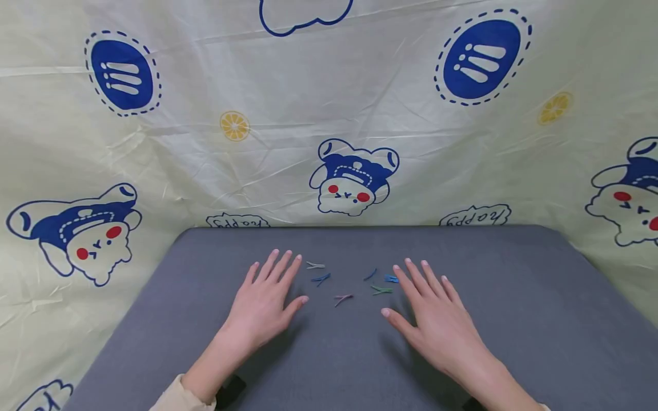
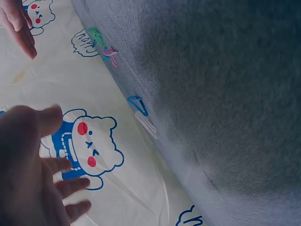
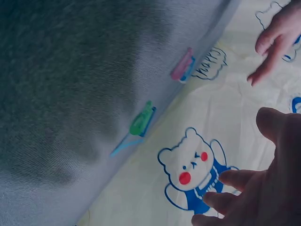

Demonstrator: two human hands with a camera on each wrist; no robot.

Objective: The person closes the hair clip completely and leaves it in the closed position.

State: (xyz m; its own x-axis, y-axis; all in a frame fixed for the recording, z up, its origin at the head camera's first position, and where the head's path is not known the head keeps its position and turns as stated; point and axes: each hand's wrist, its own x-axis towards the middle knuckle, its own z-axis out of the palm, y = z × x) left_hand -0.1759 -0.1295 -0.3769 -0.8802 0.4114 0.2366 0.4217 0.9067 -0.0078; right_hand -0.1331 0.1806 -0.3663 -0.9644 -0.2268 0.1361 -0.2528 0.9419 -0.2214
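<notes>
Hovering over the gray worktop (image 1: 331,359), the left hand (image 1: 264,302) and right hand (image 1: 437,317) have their fingers spread. Near the left are a white clip (image 1: 315,266) and blue clip (image 1: 321,278); between both, a pink clip (image 1: 342,297); near the right, a green clip (image 1: 381,291), thin blue clip (image 1: 370,274) and bright blue clip (image 1: 391,278).

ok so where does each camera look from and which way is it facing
Head: worn on the head, facing forward and down at the grey table and the printed sheet beyond; the left hand and right hand show, with forearms.
Left wrist: on that wrist, tilted, facing across the table to the sheet; left hand lower left, part of the right hand upper left.
Right wrist: likewise on its wrist; right hand lower right, part of the left hand upper right.
Shared: both wrist views show the green clip and pink clip.
</notes>
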